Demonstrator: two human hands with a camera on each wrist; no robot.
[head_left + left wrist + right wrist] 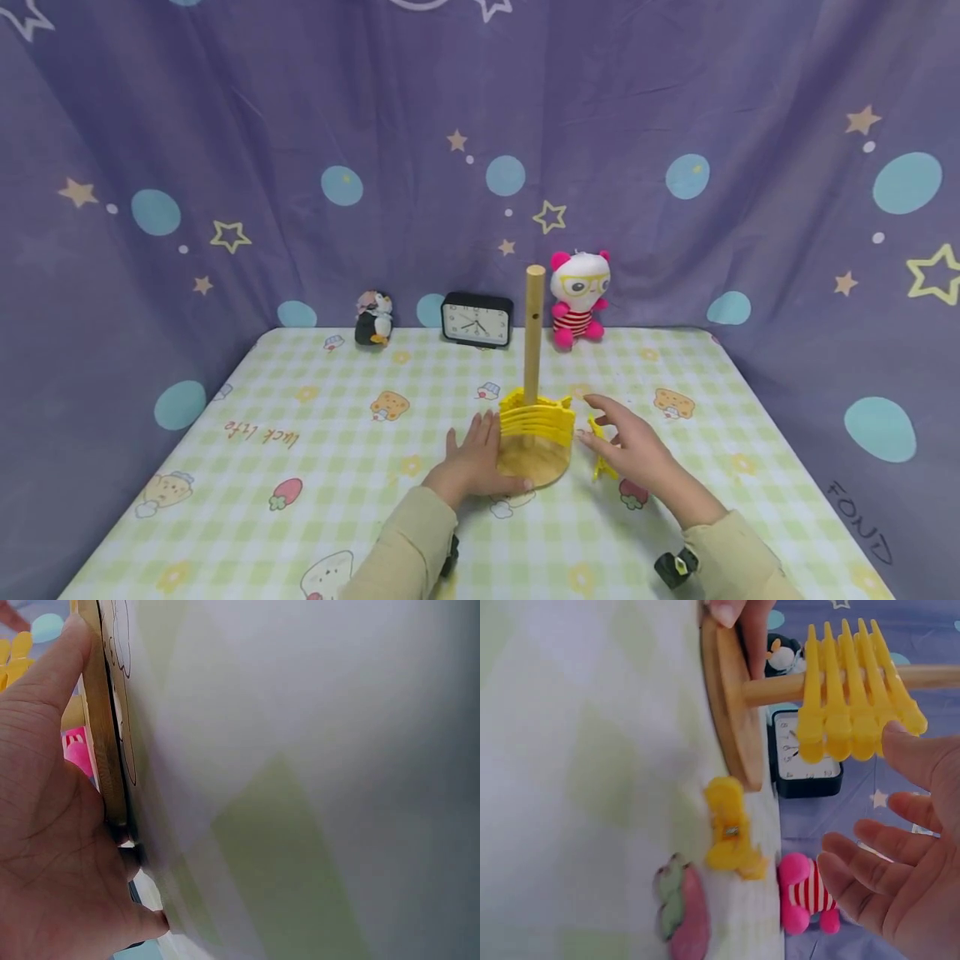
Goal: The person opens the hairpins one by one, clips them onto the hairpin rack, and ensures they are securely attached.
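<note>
A wooden stand with a round base [536,467] and upright post [534,333] stands mid-table. Several yellow plastic clips [536,421] sit stacked around the lower post, above the base; their narrow ends point one way in the right wrist view. My left hand [476,467] holds the base at its left side, thumb along the front rim; the left wrist view shows the thumb on the wood. To the right of the base lies another yellow clip [731,829], a small metal spring visible on it. Over this clip hovers my right hand [633,446], fingers spread and holding nothing.
At the back of the table stand a penguin toy [373,318], a black-framed clock [477,320] and a pink-and-white panda plush [580,298]. Behind them hangs a purple curtain [420,100]. A green-checked cloth [337,467] with printed pictures covers the table.
</note>
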